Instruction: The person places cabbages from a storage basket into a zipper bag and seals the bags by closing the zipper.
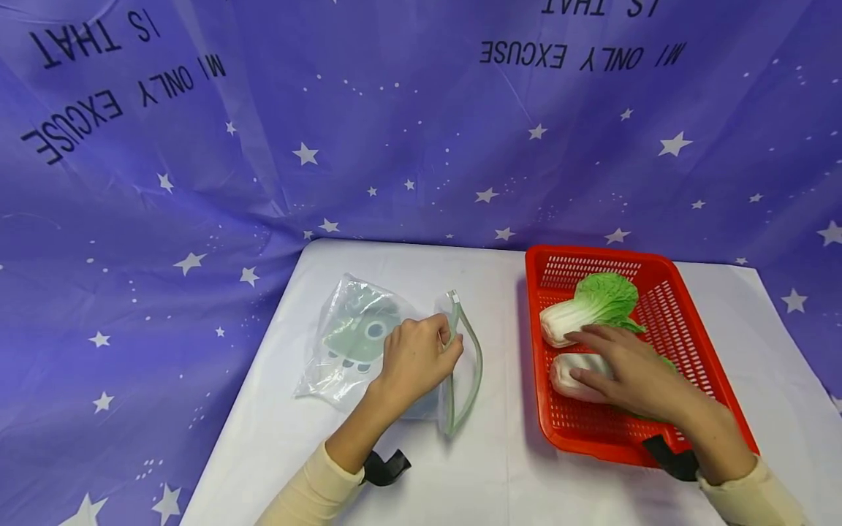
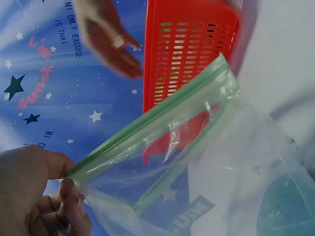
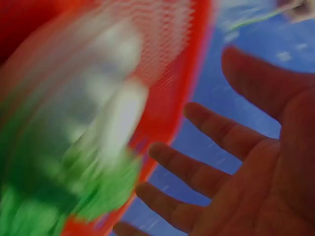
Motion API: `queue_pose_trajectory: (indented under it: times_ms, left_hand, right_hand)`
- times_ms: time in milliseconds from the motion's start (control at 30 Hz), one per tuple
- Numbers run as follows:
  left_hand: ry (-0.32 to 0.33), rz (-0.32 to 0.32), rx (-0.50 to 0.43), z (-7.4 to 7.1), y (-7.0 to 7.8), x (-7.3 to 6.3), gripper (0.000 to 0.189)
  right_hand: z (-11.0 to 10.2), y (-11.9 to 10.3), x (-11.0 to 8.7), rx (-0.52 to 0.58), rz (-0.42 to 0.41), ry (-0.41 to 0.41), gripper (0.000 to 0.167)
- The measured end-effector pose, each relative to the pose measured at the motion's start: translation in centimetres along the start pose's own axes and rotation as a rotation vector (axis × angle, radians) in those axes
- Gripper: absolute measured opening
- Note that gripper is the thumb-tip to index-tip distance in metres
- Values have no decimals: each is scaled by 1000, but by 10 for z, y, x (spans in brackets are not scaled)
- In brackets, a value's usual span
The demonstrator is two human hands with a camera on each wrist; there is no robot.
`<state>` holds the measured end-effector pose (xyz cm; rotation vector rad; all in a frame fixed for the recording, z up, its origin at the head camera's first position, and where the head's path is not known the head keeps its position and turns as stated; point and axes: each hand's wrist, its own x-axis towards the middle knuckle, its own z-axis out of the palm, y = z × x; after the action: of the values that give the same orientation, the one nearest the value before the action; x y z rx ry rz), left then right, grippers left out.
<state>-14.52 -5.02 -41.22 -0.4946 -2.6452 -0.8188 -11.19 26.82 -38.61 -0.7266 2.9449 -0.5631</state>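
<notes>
My left hand [image 1: 416,356] pinches the green-edged zip opening of a clear plastic zip bag [image 1: 351,332], which has a green cartoon figure on it. In the left wrist view, the mouth of the bag [image 2: 162,105] gapes, thumb and fingers gripping one end. My right hand [image 1: 634,376] is over a red basket, fingers spread above the nearer Chinese cabbage [image 1: 571,374], hiding much of it. Beyond it in the basket lies a second Chinese cabbage [image 1: 579,313] with green leaves. In the right wrist view the fingers are spread, and the cabbages [image 3: 74,113] are blurred.
The red perforated basket [image 1: 536,351] stands on the right side of a table with a white cloth [image 1: 500,292]. A purple star-print curtain [image 1: 408,131] hangs behind and to the left. Black straps [image 1: 387,467] are on both wrists.
</notes>
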Motion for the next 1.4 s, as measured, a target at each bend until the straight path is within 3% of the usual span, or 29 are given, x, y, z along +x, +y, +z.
queue_pose_trajectory:
  times_ms: [100,200,333,400,600,800,1067,1400]
  left_hand:
    - [-20,-14,-6,0,-1,2,28]
    - [-33,-21,-10,0,-2,3,28]
    - [-37,-22,-18,0,-3,2,26]
    - [-36,-25,-25,0,-3,2,24]
    - [-38,-42,-39,-1,-5,0,18]
    - [-51,-50,-47,-2,-6,-3,15]
    - [-68,-34,-74,-2,-7,-4,15]
    - [-45,-22,-65,-5,-10,-4,14]
  right_hand:
    - [-5,34,-8,-75,84,-69,72]
    - [-3,56,-15,-72,152,-143,90]
    - [2,70,-22,-55,200,-223,107]
    - [5,73,-23,-50,187,-248,112]
    - [8,80,-22,46,164,-323,114]
    - [10,88,-18,108,132,-394,101]
    - [2,89,-19,35,64,-339,83]
    - [-46,50,-25,34,15,-206,81]
